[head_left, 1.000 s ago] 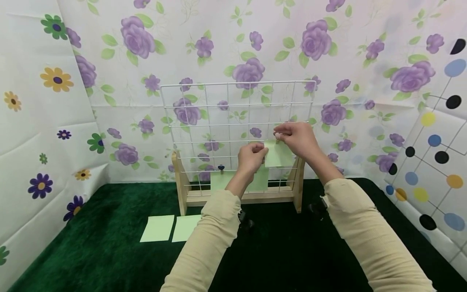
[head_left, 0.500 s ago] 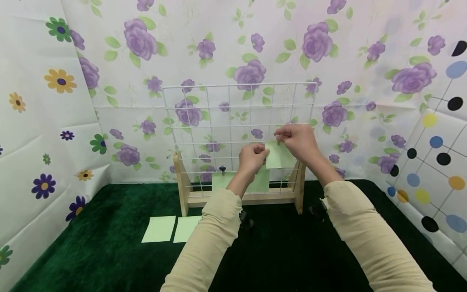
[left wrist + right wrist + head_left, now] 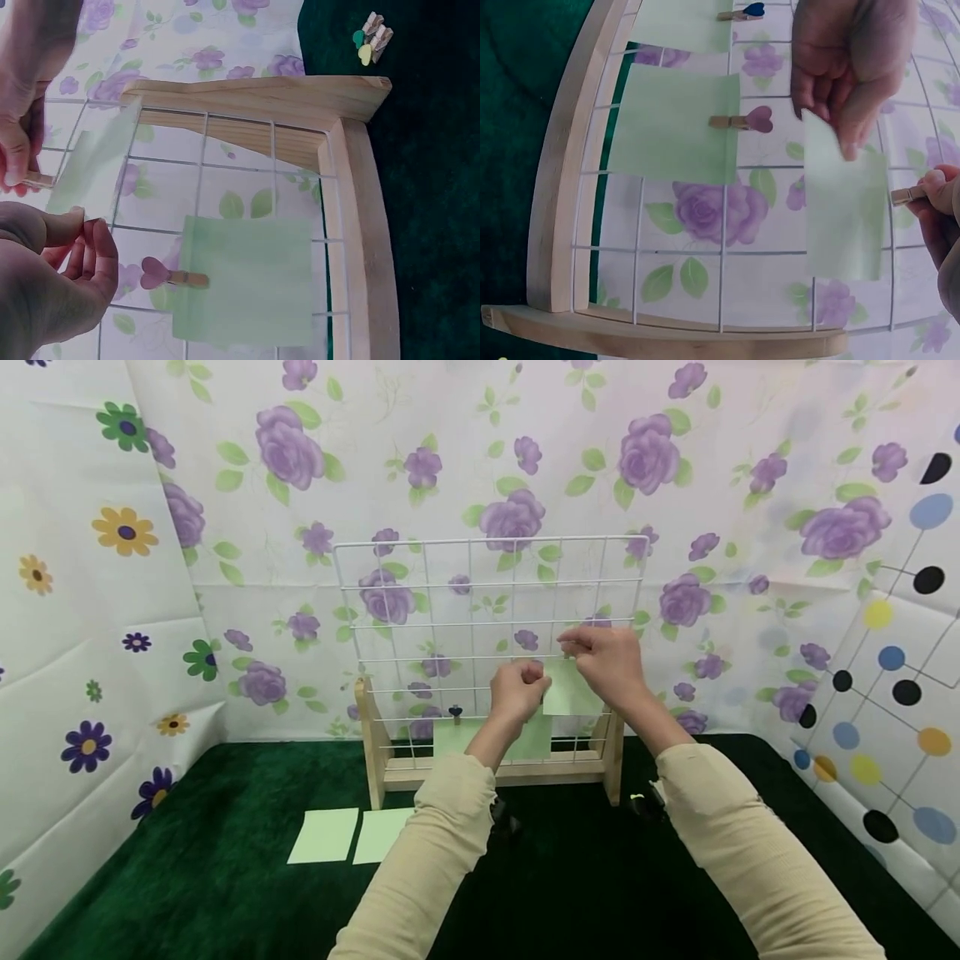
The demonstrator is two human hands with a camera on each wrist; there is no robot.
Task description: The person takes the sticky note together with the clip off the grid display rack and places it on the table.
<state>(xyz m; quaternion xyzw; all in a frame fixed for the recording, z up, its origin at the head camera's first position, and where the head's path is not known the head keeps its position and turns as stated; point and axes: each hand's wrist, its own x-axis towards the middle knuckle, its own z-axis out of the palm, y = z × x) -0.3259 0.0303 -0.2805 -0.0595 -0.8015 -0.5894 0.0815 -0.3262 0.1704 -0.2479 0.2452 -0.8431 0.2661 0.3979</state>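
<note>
1. Notably, only the head view takes in the two loose sheets (image 3: 324, 837), pale green, lying side by side on the dark green cloth (image 3: 225, 902); the left sleeve (image 3: 450, 810) covers part of one.
2. On that same cloth, the left wrist view clearly shows a pair of spare clothespins (image 3: 377, 37), wooden, with green and yellow tops. From the head, just a bit of yellow appears beside the right sleeve (image 3: 712, 793).
3. Both pinned sheets (image 3: 667, 124) show in the right wrist view, one with a blue heart clip (image 3: 754, 10), the other with a pink heart clip (image 3: 760, 120). The head view has the blue one, while the pink one is hidden behind the left hand (image 3: 517, 692).
4. That hand reaches up across the lower grid, pinching the held sheet (image 3: 845, 217) by its edge between thumb and fingertips.
5. Slightly higher, the right hand (image 3: 611, 664) has its fingers bent and pinches the gripped clothespin (image 3: 907, 196).
6. Plain, pale green and upright, the held sheet is at the lower right of the white wire grid (image 3: 491, 585), above the bar of the wooden stand (image 3: 613, 760). One corner curls by the left fingertips.
7. The gripped clothespin's tip is at the sheet's upper edge; whether it bites the paper, I cannot tell.
</note>
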